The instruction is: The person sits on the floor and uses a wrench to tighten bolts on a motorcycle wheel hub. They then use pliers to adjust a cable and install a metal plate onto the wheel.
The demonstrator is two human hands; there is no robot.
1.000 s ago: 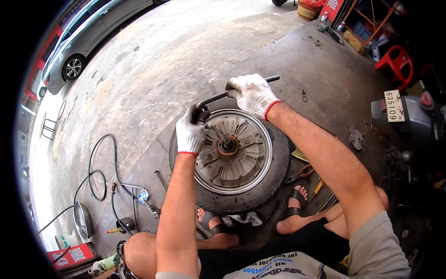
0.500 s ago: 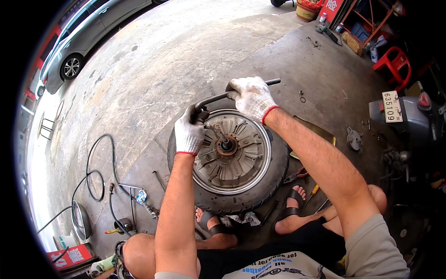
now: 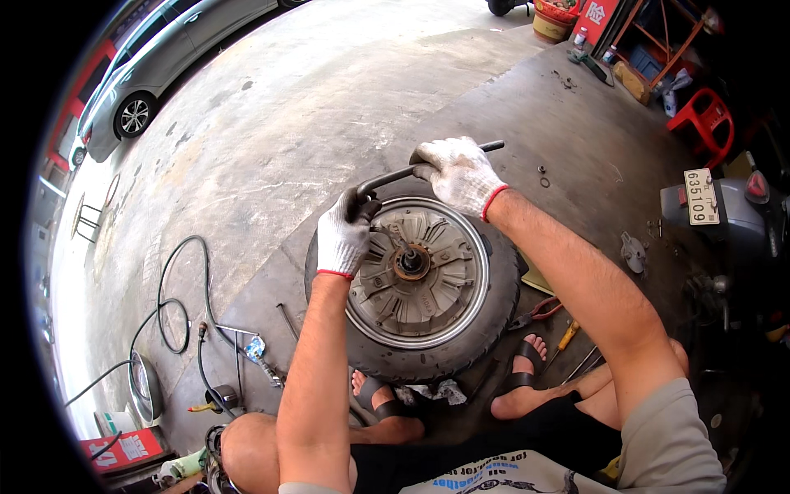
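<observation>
Against the picture taken a second before, I noted almost no change: the wheel [image 3: 420, 288], both gloved hands and the bar sat in the same arrangement, with only a slight drift of the whole scene in the view.

The wheel lay flat on the dark mat [image 3: 568, 123] over the concrete floor [image 3: 271, 132], directly in front of the person's sandalled feet [image 3: 518, 383]. Its black tyre [image 3: 485, 337] ringed a silver rim [image 3: 473, 305]; inside the rim I recorded a grey finned drum and a rusty brown hub [image 3: 410, 262] at the centre.

A dark metal bar [image 3: 395, 175] ran across the far edge of the tyre, its lower end hooked down at the rim on the left, its other end jutting past the right hand.

The left hand [image 3: 344, 239], in a white glove with a red cuff, was clenched around the hooked end of the bar, resting on the tyre's upper left edge. The right hand [image 3: 459, 174], gloved alike, was wrapped tight around the bar's upper stretch, above the tyre's far edge. Both sets of fingers were fully curled on the bar; neither touched the hub.

Red-handled pliers [image 3: 539, 311] and a yellow-handled screwdriver [image 3: 566, 336] lay just right of the tyre. A black hose [image 3: 177, 288] coiled on the floor to the left.
</observation>
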